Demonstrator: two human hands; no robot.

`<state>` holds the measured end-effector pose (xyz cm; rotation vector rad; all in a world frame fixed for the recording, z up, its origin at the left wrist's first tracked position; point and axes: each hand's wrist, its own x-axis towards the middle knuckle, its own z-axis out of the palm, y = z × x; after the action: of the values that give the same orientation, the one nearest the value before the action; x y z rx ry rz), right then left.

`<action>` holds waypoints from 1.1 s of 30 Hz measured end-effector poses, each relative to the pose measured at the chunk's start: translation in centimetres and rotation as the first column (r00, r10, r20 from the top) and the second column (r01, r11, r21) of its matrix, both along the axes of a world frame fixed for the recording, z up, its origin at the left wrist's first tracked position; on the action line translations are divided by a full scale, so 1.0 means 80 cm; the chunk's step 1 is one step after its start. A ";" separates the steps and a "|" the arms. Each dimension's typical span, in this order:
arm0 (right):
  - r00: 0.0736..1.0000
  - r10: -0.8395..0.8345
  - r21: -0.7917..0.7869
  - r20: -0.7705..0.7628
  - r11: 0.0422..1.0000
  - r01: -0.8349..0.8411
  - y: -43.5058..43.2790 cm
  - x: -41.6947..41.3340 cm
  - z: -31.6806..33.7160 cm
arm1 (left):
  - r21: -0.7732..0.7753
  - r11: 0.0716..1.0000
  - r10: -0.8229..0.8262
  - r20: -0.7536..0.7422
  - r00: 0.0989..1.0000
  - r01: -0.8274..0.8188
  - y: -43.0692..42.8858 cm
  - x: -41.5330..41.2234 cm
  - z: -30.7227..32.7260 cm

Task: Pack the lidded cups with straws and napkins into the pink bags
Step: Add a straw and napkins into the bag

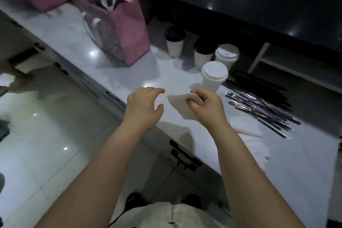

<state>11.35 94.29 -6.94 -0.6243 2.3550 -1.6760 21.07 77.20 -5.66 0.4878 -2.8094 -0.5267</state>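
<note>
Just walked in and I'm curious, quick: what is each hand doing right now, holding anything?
Left hand: open, holding nothing, fingers spread beside the napkin.
Right hand: closed, pinching the white napkin above the counter.

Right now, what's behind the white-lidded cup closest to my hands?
Behind that nearest cup stand a second white-lidded cup and a black-lidded cup. Its lid hides part of each one's base.
</note>
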 end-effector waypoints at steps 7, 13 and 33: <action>0.980 0.174 0.083 -0.097 0.983 -0.166 -0.196 0.060 0.012 | 0.010 0.981 0.196 -0.082 0.977 -0.196 -0.178 0.082 0.006; 0.958 0.223 0.152 -0.183 0.969 -0.196 -0.362 0.111 0.019 | -0.027 0.977 0.209 -0.058 0.976 -0.211 -0.339 0.141 0.011; 0.900 -0.251 -0.204 -0.356 0.961 0.187 -0.540 -0.101 0.209 | -0.068 0.992 -0.121 -0.248 0.961 0.108 -0.573 -0.120 0.172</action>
<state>3.28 51.09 9.77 -0.8021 2.6535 -2.0241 11.46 31.37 8.07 0.2294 -2.6094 -0.4961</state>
